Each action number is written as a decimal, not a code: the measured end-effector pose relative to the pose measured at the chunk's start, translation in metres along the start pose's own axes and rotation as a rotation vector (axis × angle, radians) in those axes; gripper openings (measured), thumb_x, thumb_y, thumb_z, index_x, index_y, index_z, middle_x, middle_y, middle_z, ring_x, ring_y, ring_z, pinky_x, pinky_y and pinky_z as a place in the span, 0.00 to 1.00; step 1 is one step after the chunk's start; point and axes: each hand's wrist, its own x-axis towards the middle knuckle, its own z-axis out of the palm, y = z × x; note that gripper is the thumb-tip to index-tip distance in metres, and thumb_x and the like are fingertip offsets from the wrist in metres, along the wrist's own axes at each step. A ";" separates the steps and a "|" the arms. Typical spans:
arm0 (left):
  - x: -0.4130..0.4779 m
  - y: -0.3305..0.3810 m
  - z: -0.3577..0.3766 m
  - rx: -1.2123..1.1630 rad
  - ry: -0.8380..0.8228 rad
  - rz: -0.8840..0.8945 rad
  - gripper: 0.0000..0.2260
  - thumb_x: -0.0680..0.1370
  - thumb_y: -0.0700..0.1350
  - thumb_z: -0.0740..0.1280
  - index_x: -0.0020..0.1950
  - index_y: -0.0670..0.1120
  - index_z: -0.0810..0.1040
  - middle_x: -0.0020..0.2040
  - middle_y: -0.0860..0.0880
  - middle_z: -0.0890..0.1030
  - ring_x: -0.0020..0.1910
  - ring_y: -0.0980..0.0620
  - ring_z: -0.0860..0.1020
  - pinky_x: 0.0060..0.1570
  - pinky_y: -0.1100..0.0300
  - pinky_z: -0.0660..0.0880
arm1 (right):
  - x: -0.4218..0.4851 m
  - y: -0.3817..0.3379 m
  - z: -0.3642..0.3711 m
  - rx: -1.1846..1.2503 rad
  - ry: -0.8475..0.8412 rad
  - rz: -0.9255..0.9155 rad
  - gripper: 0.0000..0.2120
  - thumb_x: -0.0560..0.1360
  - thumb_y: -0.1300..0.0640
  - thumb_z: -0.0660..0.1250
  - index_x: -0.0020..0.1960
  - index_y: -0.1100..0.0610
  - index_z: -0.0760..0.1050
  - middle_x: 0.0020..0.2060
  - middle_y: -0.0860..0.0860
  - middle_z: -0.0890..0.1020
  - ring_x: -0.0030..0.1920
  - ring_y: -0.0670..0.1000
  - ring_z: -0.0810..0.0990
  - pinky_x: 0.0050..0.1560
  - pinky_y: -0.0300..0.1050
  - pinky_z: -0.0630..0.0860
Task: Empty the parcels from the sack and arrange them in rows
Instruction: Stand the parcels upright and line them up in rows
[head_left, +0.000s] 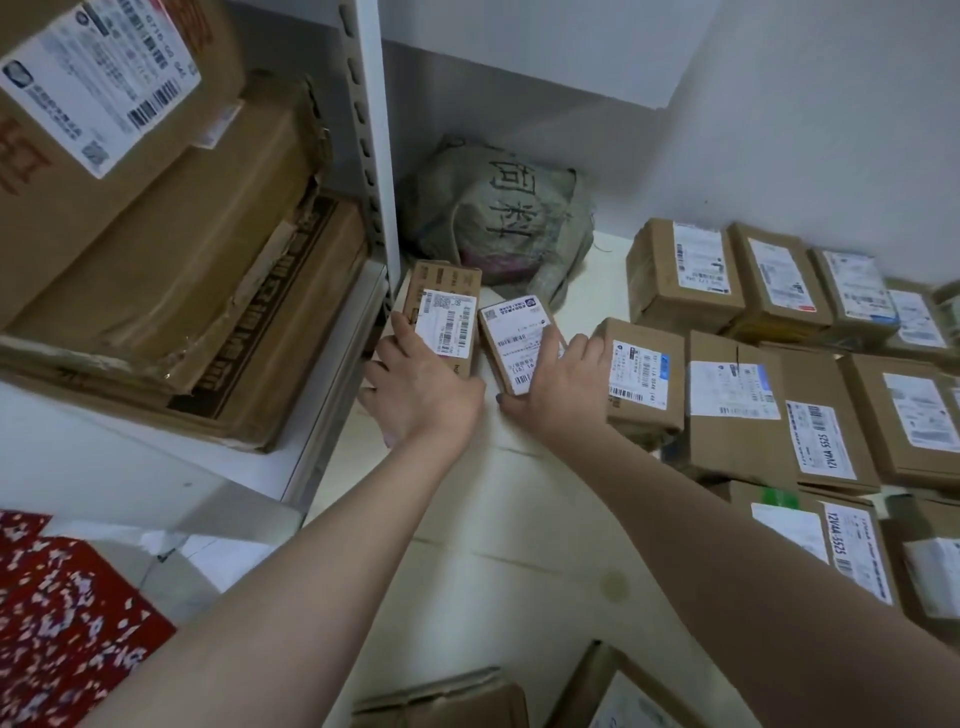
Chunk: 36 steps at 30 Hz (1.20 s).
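A crumpled grey-green sack (498, 208) with black lettering lies in the far corner on the pale floor. In front of it sit two small cardboard parcels with white labels. My left hand (421, 384) grips the near end of the left parcel (447, 312), which lies beside the shelf post. My right hand (558, 379) grips the near end of the smaller parcel (514, 338) to its right. Several labelled parcels (737, 405) lie in rows to the right, the closest one (641, 374) just beyond my right hand.
A white metal shelf unit (371, 156) stands at the left and carries large cardboard boxes (171, 270). White walls close the corner. More parcels (613, 696) lie at the bottom edge. A red patterned cloth (57, 613) shows at the lower left.
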 end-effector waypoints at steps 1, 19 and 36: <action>0.000 0.000 -0.001 0.000 -0.003 0.002 0.49 0.68 0.59 0.72 0.80 0.46 0.49 0.73 0.42 0.65 0.69 0.40 0.67 0.63 0.45 0.66 | -0.007 -0.004 -0.001 0.039 0.052 0.027 0.43 0.66 0.30 0.65 0.69 0.59 0.63 0.55 0.62 0.73 0.60 0.63 0.69 0.68 0.60 0.60; -0.067 0.005 0.006 -0.332 0.203 0.320 0.39 0.72 0.54 0.73 0.78 0.44 0.60 0.74 0.38 0.62 0.72 0.37 0.61 0.73 0.47 0.57 | -0.094 0.049 0.010 0.181 0.327 -0.031 0.18 0.64 0.52 0.75 0.51 0.58 0.80 0.48 0.56 0.76 0.48 0.60 0.75 0.44 0.50 0.67; -0.247 -0.088 -0.015 0.471 -0.704 0.424 0.62 0.60 0.71 0.74 0.79 0.57 0.37 0.80 0.43 0.49 0.78 0.40 0.49 0.69 0.27 0.49 | -0.312 0.123 0.035 0.373 -0.344 -0.040 0.54 0.64 0.31 0.71 0.78 0.54 0.50 0.72 0.53 0.63 0.73 0.57 0.59 0.69 0.55 0.60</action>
